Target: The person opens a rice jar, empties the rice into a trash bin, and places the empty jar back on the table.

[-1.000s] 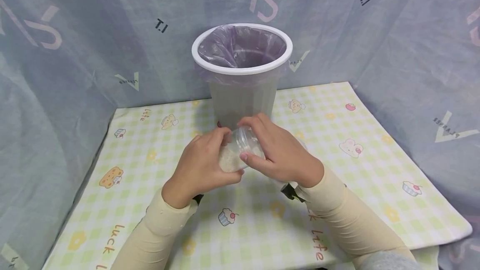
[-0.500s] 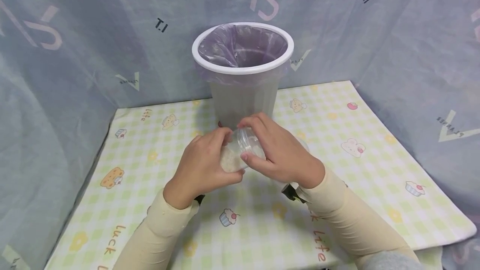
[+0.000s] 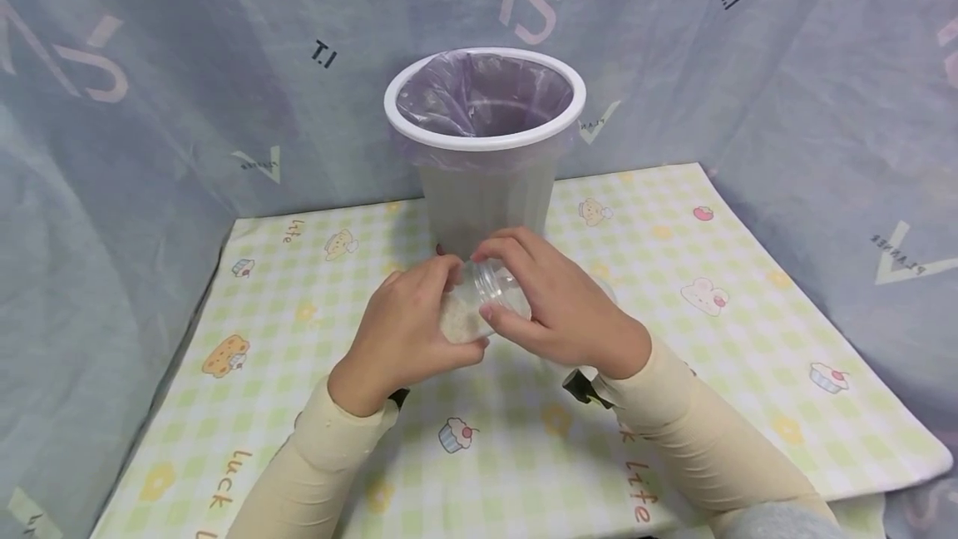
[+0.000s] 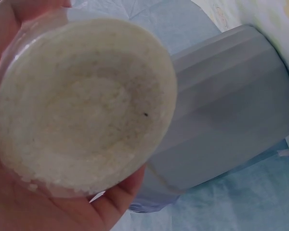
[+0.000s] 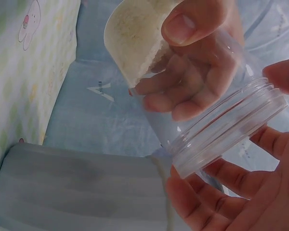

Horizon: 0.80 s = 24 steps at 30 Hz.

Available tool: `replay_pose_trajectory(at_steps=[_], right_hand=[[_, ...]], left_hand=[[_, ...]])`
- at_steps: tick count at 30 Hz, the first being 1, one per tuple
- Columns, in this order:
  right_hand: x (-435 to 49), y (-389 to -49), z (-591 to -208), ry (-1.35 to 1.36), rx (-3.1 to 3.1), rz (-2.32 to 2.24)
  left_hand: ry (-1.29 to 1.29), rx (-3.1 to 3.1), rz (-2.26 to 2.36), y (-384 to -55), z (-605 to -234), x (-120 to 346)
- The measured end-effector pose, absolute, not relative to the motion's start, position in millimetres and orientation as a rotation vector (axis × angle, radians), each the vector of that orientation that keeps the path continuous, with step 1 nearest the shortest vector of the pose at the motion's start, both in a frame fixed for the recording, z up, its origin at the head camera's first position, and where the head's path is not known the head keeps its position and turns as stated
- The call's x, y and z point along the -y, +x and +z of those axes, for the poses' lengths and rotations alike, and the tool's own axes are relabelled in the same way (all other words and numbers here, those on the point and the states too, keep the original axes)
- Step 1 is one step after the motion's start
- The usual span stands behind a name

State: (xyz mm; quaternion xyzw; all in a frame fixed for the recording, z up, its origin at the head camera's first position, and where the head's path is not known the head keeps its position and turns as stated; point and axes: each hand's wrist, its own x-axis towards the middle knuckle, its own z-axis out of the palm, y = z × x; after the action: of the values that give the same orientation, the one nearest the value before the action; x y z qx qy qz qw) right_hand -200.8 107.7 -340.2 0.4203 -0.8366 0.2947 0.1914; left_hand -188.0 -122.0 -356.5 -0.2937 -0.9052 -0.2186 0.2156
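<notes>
A clear plastic jar (image 3: 461,314) is held up between both hands over the table, tilted on its side. Off-white, rice-like grains (image 4: 86,115) fill its bottom end, with one dark speck among them. My left hand (image 3: 404,323) grips the jar body, thumb and fingers curled round it. Around the ridged, clear mouth end (image 5: 231,132), which looks like a screw lid, my right hand (image 3: 561,306) has its thumb and fingers curled. The palm side of the right hand is hidden in the head view.
Behind the hands stands a grey trash bin (image 3: 486,198) with a white rim and purple bag. A checked cloth (image 3: 299,373) covers the table, and grey-blue drapes (image 3: 150,65) hang round it. A pale rounded edge (image 3: 604,289) shows past the right hand.
Both hands stay on the jar in almost the same place. The right fingers have shifted only very slightly at its mouth end.
</notes>
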Motion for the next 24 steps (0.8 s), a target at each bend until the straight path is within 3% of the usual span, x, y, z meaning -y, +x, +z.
replay_pose_trajectory(at_steps=[12,24], right_hand=[[-105.7,-200.1,-338.9,1.186,2.310,0.849],[-107.9,-195.9,-341.7,0.959,2.515,0.888]], left_hand=[[-0.819,2.484,-0.579,-189.0,-357.2,122.4],[-0.821,2.514,-0.608,-185.4,-356.6,118.7]])
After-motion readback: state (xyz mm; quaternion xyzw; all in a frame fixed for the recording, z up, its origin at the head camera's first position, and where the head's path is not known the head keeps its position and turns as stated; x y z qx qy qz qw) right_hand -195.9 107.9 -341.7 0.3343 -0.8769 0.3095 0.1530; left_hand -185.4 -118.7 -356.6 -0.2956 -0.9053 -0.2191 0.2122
